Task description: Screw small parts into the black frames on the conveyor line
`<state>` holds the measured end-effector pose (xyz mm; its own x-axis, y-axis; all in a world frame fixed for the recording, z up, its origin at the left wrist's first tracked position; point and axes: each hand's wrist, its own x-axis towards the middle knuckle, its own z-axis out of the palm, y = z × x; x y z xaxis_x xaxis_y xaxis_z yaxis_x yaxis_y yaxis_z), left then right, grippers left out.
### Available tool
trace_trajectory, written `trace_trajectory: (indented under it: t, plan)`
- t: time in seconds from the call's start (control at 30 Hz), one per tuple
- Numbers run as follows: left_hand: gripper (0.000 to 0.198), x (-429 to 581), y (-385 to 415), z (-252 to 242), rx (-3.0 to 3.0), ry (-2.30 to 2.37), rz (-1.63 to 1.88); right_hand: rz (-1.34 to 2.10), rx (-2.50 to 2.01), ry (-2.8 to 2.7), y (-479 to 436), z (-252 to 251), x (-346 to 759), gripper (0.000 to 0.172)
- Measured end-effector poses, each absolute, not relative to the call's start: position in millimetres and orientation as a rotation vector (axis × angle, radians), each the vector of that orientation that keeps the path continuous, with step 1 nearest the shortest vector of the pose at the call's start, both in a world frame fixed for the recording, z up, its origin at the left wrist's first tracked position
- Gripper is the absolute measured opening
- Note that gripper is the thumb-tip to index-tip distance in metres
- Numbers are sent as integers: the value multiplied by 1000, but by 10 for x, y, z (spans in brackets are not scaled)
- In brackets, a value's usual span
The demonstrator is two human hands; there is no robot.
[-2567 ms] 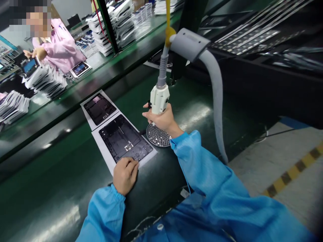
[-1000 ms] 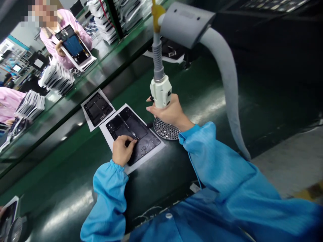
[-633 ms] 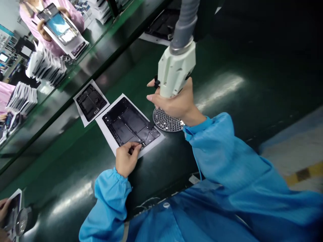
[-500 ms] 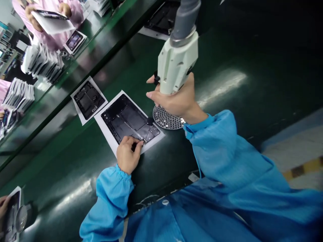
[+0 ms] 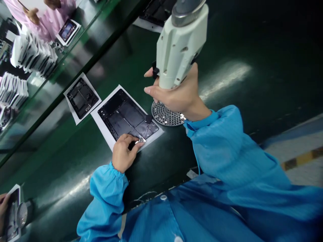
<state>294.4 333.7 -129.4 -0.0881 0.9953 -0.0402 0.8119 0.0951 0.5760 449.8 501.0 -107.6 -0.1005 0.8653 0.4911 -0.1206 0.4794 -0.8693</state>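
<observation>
My right hand is wrapped round a pale green electric screwdriver, its body upright and its tip hidden behind my hand. Under that hand lies a round metal plate full of small holes, the kind that holds screws. To its left, a black tablet housing rests on a white sheet. My left hand is at the housing's near edge, thumb and fingertips pinched on a small shiny metal part. A black square piece sits at the housing's right side.
A second black housing on white paper lies to the left. Another housing is behind the screwdriver. Across the bench, a person in pink works near stacks of white-wrapped sheets. At lower left, another person's hand is beside a housing and round dish.
The view has shifted slightly. My left fingers have opened a little round the metal part, which shows more. The screwdriver looks closer and stays in my right hand over the plate.
</observation>
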Motion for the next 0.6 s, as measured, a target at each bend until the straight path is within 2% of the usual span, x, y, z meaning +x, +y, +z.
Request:
trace_trajectory:
  t: [0.3, 0.6]
  plan:
    - [18, 2915, 3381, -1304, 1427, 2027, 645, 922, -703, -1456, 4995, -1068, 4509, 19]
    - [9, 2944, 3439, -1352, 1662, 2049, 619, 998, -790, -1445, 4980, -1038, 4520, 21]
